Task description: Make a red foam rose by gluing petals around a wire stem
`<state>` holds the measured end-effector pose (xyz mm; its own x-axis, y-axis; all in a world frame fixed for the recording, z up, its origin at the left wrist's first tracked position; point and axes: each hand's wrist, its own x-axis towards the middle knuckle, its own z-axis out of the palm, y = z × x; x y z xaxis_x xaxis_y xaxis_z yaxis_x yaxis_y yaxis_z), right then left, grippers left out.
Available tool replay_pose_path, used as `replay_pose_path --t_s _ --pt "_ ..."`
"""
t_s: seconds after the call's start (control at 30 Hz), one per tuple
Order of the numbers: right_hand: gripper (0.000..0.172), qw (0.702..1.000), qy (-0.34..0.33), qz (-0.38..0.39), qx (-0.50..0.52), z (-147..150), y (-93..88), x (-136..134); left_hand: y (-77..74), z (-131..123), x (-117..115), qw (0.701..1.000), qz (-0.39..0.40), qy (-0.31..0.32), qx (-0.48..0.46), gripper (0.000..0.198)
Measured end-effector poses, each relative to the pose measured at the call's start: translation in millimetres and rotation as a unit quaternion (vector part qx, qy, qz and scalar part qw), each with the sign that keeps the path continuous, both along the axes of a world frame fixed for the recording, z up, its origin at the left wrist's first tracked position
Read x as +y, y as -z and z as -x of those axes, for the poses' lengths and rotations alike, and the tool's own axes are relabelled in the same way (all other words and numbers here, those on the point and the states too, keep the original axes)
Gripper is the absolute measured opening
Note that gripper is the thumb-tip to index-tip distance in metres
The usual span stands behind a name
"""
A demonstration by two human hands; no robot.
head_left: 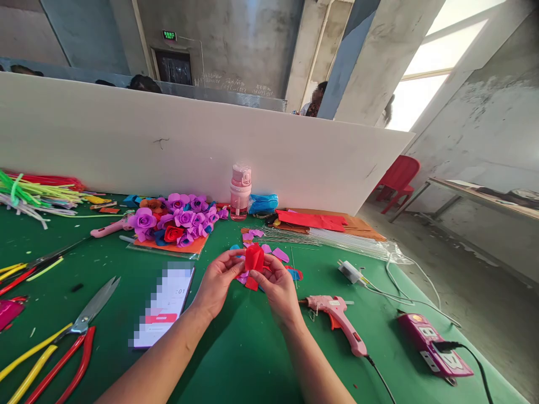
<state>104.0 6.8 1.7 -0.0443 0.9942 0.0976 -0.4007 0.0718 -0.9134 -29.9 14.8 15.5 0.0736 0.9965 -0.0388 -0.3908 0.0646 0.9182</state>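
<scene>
Red flower-like piece [254,259] pinched in the fingers of both left hand [215,285] and right hand [280,289].
It is held over the middle of the green surface [236,353], loose petals [280,255] just beyond; a phone [168,303] lies left, a pink glue gun [334,304] right, purple flowers [185,217] farther left, a pink bottle [241,193] at the far side.
</scene>
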Motion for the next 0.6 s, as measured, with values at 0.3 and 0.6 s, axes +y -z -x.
replay_pose_path --t_s 0.3,0.6 --pt "0.04 1.0 -0.004 0.011 0.007 -0.6 2.2 0.4 0.3 -2.0 -1.5 0.999 0.008 0.028 0.038 0.022" --pt "0.039 1.0 0.003 0.019 0.001 -0.2 -0.1 -0.3 3.4 -1.2 -0.7 0.998 0.002 0.038 0.046 0.021"
